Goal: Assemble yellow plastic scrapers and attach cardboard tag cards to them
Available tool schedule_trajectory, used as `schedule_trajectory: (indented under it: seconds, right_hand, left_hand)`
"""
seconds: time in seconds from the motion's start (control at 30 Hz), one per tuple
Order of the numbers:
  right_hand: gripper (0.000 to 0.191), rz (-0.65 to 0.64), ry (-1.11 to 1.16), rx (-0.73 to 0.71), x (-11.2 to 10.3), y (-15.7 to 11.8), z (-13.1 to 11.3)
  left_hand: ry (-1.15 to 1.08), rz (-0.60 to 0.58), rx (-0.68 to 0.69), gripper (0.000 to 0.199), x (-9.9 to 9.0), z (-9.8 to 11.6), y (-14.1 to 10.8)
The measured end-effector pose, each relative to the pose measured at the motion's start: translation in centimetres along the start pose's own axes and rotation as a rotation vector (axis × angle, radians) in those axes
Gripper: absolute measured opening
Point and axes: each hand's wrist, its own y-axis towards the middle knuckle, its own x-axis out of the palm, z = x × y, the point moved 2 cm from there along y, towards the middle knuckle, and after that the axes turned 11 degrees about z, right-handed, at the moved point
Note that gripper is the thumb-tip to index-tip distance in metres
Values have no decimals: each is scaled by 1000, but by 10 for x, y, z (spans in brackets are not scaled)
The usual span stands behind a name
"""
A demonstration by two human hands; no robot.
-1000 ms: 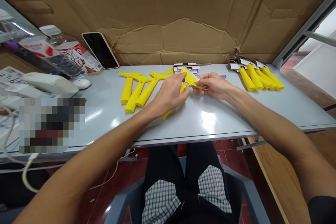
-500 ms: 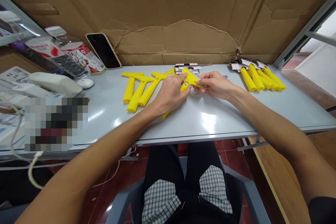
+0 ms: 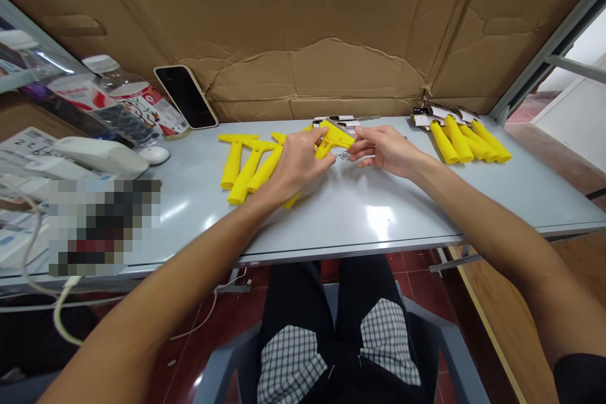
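Note:
My left hand (image 3: 303, 161) is closed around a yellow scraper (image 3: 334, 137). The scraper's wide head is tilted up to the right, and its handle runs down behind my palm, with the end showing below. At the right corner of that head, the thumb and fingers of my right hand (image 3: 383, 150) are pinched together; whether they hold anything besides the corner is hidden. A small heap of metal screws (image 3: 343, 155) lies on the table just below the head. Left of my left hand, several yellow scrapers (image 3: 243, 173) lie side by side, handles toward me.
Flat packs with dark and white edges (image 3: 343, 120) lie behind my hands. Several yellow handles with cards attached (image 3: 468, 139) rest at the right. A phone (image 3: 187, 96), bottles (image 3: 146, 101) and a white mouse (image 3: 154, 154) are on the left. Cardboard (image 3: 303, 25) walls the back.
The scraper in my left hand has tilted and moved slightly left, baring more of the screws under it. My right hand stays at the corner of its head.

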Motion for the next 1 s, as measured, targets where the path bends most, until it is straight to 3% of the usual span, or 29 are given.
schedule_trajectory:
  seconds: [0.17,0.47,0.77,1.0]
  right_hand:
    - [4,26,24,-29,2,-3,0]
    - [10,56,-11,-110,-1,1,3]
    - [13,57,-29,-108,2,1,5]
    - [12,35,-35,-140,3,-1,6]
  left_hand:
    - [31,-44,120,53,5,4,-5]
    - [183,-101,239,51,8,11,-13]
    - [316,-47,339,41,12,11,-16]
    - [298,-13,313,41,14,8,-18]
